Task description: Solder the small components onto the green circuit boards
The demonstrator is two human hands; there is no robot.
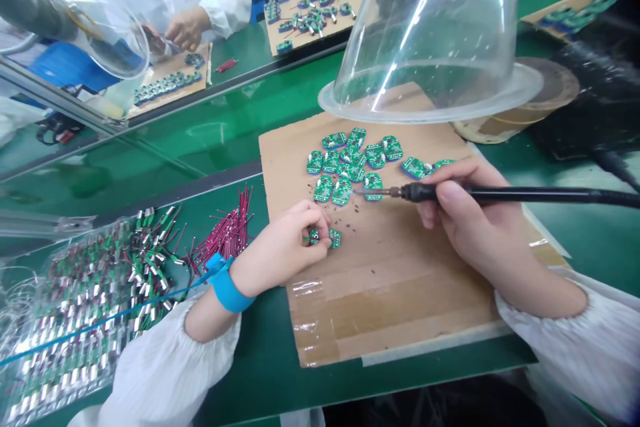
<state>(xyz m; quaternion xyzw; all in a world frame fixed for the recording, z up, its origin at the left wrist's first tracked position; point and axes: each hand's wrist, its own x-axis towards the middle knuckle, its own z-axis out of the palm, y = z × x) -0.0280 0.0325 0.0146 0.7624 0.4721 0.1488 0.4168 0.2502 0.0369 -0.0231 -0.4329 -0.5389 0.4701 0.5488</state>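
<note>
My right hand (463, 220) is wrapped round a black-handled soldering iron (525, 195), whose metal tip points left over a small green circuit board (373, 181). On the cardboard sheet (400, 307), my left hand (295, 233) has its fingers closed on another green circuit board (334, 239), partly hidden by the fingertips. A blue wrist strap (231, 285) with a cord circles my left wrist. Several more circuit boards (353, 163) lie in a cluster beyond both hands, with dark crumbs scattered near them.
A clear plastic funnel-shaped hood (425, 47) hangs above the cardboard's far side. Red wires (233, 230) and bagged metal-ended parts (75, 327) lie at left. A round tub (530, 107) stands at far right. Across the divider, a co-worker's hand (187, 28) works near more boards.
</note>
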